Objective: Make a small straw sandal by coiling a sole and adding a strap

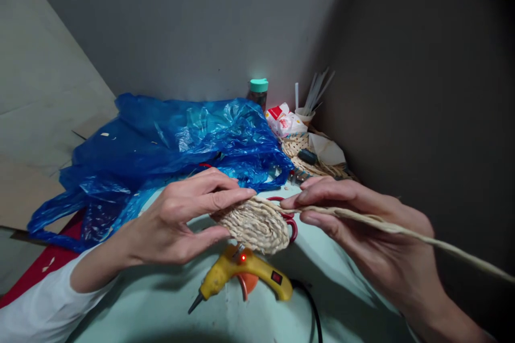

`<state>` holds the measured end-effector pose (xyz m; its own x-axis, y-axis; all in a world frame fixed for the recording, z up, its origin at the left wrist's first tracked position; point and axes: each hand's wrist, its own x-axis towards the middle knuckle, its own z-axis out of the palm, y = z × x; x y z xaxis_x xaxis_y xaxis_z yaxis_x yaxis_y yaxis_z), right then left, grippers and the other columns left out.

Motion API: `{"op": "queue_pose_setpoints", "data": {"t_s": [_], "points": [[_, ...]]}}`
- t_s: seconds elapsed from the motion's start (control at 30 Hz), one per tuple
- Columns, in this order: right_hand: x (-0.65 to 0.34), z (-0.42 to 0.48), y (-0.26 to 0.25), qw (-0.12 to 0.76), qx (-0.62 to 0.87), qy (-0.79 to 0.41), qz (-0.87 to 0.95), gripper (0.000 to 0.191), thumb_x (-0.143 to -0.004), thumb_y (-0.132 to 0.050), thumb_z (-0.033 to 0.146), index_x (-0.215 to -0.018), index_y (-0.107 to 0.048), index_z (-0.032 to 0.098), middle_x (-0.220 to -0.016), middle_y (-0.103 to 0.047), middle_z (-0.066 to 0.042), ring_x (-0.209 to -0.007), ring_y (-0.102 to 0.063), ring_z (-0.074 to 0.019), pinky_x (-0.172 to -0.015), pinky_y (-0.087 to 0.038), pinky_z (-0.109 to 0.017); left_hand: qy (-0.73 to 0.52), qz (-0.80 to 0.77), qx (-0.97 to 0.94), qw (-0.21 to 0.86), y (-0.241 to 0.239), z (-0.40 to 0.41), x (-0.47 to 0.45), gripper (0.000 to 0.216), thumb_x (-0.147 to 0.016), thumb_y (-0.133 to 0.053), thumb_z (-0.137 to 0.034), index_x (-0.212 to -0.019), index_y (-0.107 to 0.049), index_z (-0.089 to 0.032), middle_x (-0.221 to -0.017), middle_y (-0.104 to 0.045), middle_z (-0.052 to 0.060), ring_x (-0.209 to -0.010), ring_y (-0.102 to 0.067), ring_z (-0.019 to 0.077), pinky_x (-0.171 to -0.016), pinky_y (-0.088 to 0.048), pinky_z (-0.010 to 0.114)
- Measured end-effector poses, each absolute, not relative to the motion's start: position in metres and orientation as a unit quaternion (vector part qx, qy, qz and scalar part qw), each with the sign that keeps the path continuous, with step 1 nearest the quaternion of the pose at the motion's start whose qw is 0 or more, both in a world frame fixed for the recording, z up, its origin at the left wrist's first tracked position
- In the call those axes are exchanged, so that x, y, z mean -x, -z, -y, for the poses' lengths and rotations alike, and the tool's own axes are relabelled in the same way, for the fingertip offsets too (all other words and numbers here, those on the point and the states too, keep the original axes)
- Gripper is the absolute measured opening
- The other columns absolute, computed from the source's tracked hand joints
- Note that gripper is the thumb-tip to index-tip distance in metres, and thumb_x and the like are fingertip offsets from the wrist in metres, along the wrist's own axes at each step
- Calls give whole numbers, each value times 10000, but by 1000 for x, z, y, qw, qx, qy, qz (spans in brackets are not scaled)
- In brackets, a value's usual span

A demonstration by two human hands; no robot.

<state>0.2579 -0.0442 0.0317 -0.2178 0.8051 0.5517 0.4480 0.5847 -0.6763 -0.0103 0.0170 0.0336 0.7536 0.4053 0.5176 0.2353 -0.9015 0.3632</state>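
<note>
The blue plastic bag (161, 139) crowded the far edge of the pale green table (161, 311); bare surface lay open nearer the wearer. The left hand (177, 220) clamped the coiled rope mat (257, 228) above the glue gun (245, 273). The right hand (362, 225), fingers extended, pinched the rope (442, 245) at the coil's rim.

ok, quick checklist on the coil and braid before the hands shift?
1. Left hand grips coiled mat: ok.
2. Right hand pinches braid at the mat's edge: ok.
3. Braid runs off to the right untangled: ok, as far as the frame shows.
4. Glue gun red lamp lit, close below the hands: ok.
5. Glue on the joint: cannot tell.
6. Scissors lie under the mat and may snag: not ok.
</note>
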Motion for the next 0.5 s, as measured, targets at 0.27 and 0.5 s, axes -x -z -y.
{"op": "queue_pose_setpoints", "data": {"t_s": [0.27, 0.5], "points": [[-255, 48, -28, 456, 415, -139, 775, 204, -941, -614, 179, -1107, -623, 297, -1053, -694, 29, -1011, -643, -131, -867, -486, -183, -322, -203, -916, 128, -34, -16, 8, 536, -811, -689, -130, -1330, -569, -190, -1140, -676, 140, -1033, -625, 233, -889, -538, 365], [-251, 46, -27, 473, 368, -113, 793, 234, -913, -571, 87, -1110, -631, 198, -1039, -693, -19, -974, -628, -137, -868, -493, -217, -308, -229, -913, 139, -32, -16, 11, 525, -819, -679, -121, -1326, -557, -178, -1153, -663, 118, -1024, -607, 206, -907, -512, 350]]}}
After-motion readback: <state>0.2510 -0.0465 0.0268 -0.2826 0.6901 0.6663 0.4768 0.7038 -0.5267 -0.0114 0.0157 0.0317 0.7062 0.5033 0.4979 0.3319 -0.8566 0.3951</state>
